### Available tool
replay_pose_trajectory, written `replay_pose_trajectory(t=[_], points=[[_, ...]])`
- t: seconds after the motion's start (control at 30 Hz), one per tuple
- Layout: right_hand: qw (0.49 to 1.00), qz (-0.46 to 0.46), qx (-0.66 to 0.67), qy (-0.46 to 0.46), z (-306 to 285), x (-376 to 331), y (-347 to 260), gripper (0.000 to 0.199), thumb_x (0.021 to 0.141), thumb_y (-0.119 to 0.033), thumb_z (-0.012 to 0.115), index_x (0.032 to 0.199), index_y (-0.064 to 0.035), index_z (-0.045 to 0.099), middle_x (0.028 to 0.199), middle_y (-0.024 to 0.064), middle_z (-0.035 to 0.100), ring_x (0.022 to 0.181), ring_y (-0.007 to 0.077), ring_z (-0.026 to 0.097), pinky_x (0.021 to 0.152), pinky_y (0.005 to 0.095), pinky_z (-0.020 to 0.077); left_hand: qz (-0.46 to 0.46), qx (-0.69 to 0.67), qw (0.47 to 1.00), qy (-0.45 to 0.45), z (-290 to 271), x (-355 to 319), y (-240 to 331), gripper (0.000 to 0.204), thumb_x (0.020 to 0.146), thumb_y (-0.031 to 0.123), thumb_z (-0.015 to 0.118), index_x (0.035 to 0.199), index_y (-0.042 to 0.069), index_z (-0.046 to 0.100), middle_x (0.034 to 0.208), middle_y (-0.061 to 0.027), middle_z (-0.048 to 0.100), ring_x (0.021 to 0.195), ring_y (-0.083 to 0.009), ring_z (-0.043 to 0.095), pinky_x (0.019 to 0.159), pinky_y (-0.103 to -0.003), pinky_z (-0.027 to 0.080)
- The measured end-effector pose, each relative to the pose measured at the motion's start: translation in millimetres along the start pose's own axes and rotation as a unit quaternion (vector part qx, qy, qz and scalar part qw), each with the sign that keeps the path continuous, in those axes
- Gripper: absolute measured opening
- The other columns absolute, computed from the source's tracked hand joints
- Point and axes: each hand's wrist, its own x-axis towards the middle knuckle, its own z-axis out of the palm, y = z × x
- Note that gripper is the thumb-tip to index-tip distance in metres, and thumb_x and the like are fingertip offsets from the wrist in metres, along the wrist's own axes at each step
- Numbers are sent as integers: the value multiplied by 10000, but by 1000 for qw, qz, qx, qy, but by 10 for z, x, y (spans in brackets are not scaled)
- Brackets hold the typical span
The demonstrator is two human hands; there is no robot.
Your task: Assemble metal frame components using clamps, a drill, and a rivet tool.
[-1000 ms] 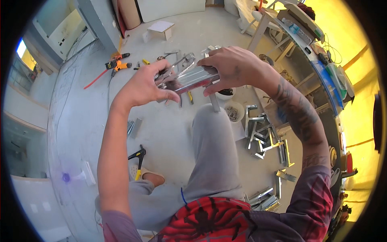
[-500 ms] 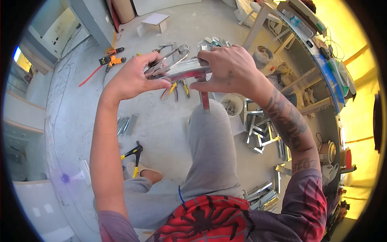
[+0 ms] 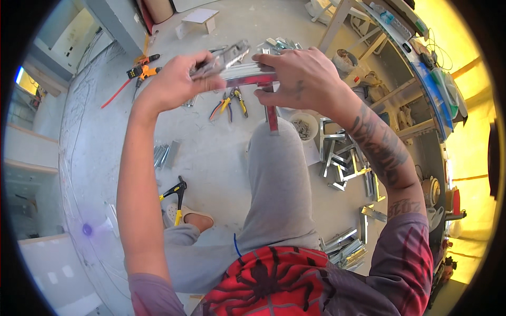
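My left hand is closed on a pair of silver metal pliers, which is smeared by motion and points up and to the right. Between my hands is a metal channel bracket, silver on top with a red side. Its red leg reaches down to my raised knee. My right hand grips the bracket's right end, fingers over the top and thumb below. The left fingertips are beside its left end; whether they touch it I cannot tell.
Several pliers lie on the floor beyond my knee, by a white bucket of small metal parts. Joined metal channels are at the right. A hammer is by my foot, an orange drill far left, a cluttered workbench right.
The pliers have swung upward and right in my left hand, and its fingers have shifted. My right hand keeps its hold on the bracket, which is slightly higher in view.
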Motion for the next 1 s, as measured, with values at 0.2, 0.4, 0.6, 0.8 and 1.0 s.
replay_pose_trajectory(t=[0.2, 0.4, 0.6, 0.8, 1.0], points=[[999, 38, 16, -22, -34, -90, 73, 475, 714, -498, 687, 987, -112, 659, 694, 78, 666, 655, 293, 648, 609, 399, 500, -57, -219, 923, 312, 68, -391, -568, 601, 964, 587, 430, 1053, 35, 649, 938, -61, 700, 925, -147, 631, 787, -303, 441], [999, 37, 3, -17, -37, -128, 80, 642, 722, -513, 676, 1244, -147, 600, 679, 91, 660, 646, 297, 647, 605, 390, 507, -388, -442, 800, 114, 1413, -1156, -1228, 749, 935, 708, 297, 1088, 52, 624, 868, -41, 692, 841, -129, 641, 664, -268, 398], [1000, 8, 27, -11, -60, -143, 114, 793, 699, -527, 738, 1341, -101, 550, 660, 133, 613, 658, 328, 627, 622, 412, 495, -314, -425, 846, 68, 1885, -1148, -953, 780, 962, 677, 237, 1129, 13, 612, 883, -66, 674, 859, -153, 637, 759, -299, 453], [997, 1, 77, -31, -95, -179, 192, 904, 619, -504, 809, 1369, -93, 518, 671, 142, 613, 687, 340, 634, 659, 416, 490, -55, -371, 924, 82, 1495, -802, -478, 705, 1005, 584, 284, 1093, -29, 621, 863, -54, 616, 829, -147, 562, 811, -328, 451], [995, 2, 95, -31, -78, -195, 201, 910, 602, -463, 832, 1365, -79, 517, 663, 142, 606, 689, 345, 631, 664, 411, 486, 95, -195, 974, 63, 1329, -561, -312, 591, 985, 534, 385, 1168, 9, 587, 909, -126, 622, 849, -258, 591, 848, -365, 445]])
